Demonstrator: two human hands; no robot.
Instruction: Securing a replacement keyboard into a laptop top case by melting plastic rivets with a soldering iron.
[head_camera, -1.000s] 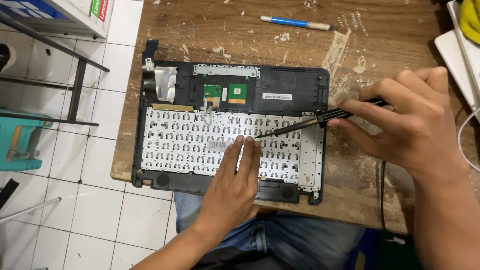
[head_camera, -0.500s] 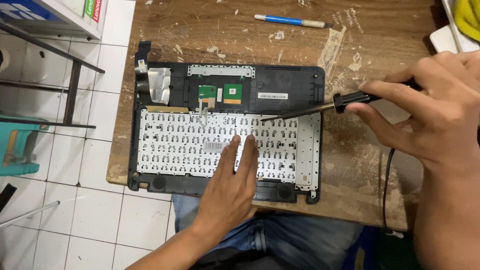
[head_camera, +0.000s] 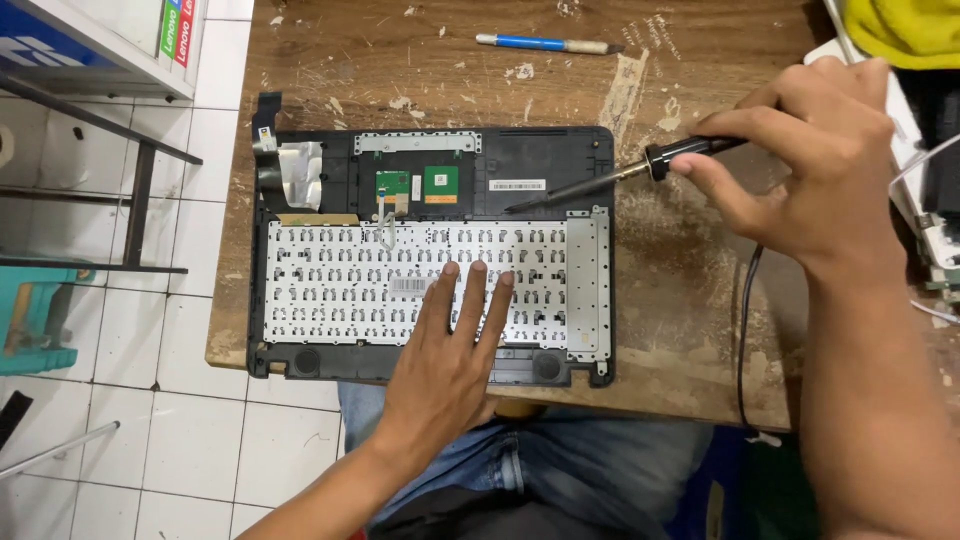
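Since half a second ago the right hand (head_camera: 800, 170) has lifted the soldering iron (head_camera: 610, 178) a little; its thin metal tip now hangs over the upper right of the laptop shell (head_camera: 530, 150). Fingers are clamped round the iron's black handle. The left hand (head_camera: 450, 350) stays flat, fingers spread and straight, on the silvery, perforated keyboard back (head_camera: 330, 280) inside the black plastic shell. A blue pen (head_camera: 540, 43) lies above the shell on the scuffed wooden table (head_camera: 680, 330).
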